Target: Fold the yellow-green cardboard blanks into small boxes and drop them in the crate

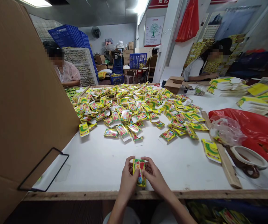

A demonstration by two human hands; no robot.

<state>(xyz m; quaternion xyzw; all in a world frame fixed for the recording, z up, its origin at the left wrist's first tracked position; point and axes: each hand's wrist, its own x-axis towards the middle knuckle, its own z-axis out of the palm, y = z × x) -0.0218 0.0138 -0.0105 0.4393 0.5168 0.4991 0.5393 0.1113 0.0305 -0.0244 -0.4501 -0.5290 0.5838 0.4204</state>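
Near the front edge of the white table [96, 171], a small yellow-green printed box [139, 182] stands upright between my two hands. My left hand [129, 174] grips its left side, thumb on the front face and fingers curled at the edge. On the other side, my right hand [154, 175] grips it the same way, its thumb also on the printed face. The box's back is hidden. Beyond my hands lies a wide heap of similar small boxes [124, 115], several with white end flaps sticking out.
A large cardboard box [26, 93] walls off the left, with a black wire frame [44, 169] beside it. To the right are a wooden strip [227, 168], a brown mug [251, 158] and a red plastic bag [248, 124]. Other people sit at the far left, back and right.
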